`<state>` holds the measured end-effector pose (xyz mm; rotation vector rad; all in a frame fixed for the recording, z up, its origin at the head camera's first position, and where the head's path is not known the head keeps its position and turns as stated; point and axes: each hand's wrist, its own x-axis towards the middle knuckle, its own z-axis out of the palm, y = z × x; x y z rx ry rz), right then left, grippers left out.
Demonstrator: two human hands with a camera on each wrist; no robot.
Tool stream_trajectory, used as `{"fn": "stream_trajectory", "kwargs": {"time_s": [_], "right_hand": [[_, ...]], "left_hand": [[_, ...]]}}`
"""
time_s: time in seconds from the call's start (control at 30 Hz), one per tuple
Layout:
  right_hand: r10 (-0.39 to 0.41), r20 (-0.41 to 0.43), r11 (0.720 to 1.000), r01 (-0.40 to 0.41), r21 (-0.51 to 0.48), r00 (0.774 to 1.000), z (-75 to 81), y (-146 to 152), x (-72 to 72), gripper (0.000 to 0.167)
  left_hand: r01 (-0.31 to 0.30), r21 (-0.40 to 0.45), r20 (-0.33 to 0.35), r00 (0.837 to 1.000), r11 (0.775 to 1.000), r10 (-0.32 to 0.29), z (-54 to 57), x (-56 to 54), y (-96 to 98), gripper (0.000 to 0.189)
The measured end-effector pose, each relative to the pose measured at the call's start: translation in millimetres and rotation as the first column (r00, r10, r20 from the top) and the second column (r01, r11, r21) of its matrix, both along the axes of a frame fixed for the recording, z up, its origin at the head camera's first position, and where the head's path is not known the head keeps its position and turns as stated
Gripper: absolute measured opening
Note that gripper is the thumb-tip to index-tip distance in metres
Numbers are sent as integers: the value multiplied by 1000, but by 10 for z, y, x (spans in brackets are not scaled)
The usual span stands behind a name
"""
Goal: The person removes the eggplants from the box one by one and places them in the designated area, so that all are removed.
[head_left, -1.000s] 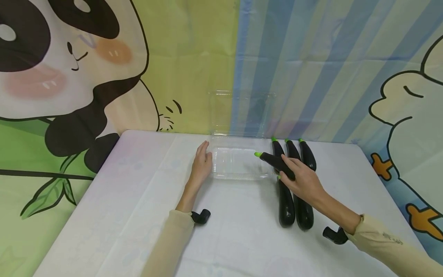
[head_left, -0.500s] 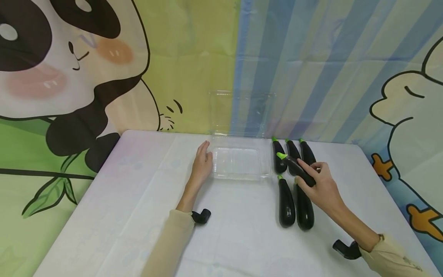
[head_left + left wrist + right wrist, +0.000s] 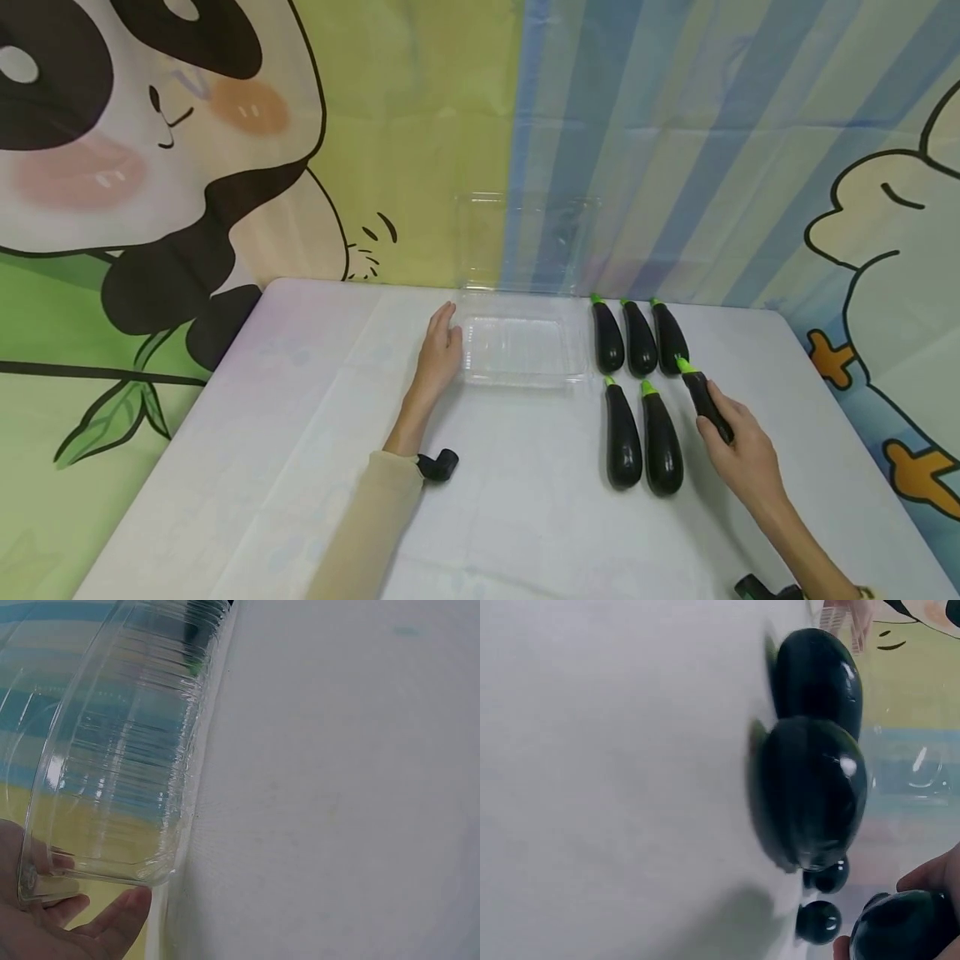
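My left hand (image 3: 438, 350) lies against the left side of a clear plastic clamshell container (image 3: 525, 382), its fingers fairly straight. In the left wrist view, fingertips (image 3: 137, 898) touch the corner of the container (image 3: 112, 772). The container's lid (image 3: 525, 250) stands raised at the back. My right hand (image 3: 742, 446) grips a dark purple eggplant (image 3: 705, 404) by its thick end, green tip pointing away. This eggplant is held above the table, to the right of two front eggplants (image 3: 663, 442) and just nearer than the right one of three back eggplants (image 3: 670, 337).
Both rows of eggplants lie to the right of the container on a white-covered table (image 3: 300, 467). Behind the table hangs a printed cloth backdrop (image 3: 420, 125) with a panda and stripes. Black wrist devices (image 3: 438, 465) sit at both wrists.
My right hand has carried the held eggplant rightward and nearer, from over the back row to the right side of the front row. The left hand has stayed at the container.
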<state>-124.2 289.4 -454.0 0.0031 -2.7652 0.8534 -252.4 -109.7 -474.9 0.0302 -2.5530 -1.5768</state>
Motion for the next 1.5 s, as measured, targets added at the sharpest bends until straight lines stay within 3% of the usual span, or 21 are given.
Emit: {"fn": "stream_trajectory", "kwargs": {"time_s": [0.2,0.43,0.8,1.03,1.5], "right_hand": [[36,36,999,-36,8,999,-126,38,114,57],[57,111,997,-63,50,992,-253,45,116,57],[76,258,989,-105,103,963,-210,27,-39,59],[115,329,989,-138,46,937,-160,46,-112,61],[71,375,993,-102,65,924,-173,56,-95,73]], "left_hand": [[6,-7,13,1000,1000,-6,11,3,-12,50],[0,-12,17,1000,1000,0,33,2,-21,50],[9,-12,17,1000,1000,-9,20,15,-40,51],[22,-10,-4,1000,1000,-22,8,-4,-48,50],[21,-18,-9,1000,1000,-22,-7,10,-14,50]]}}
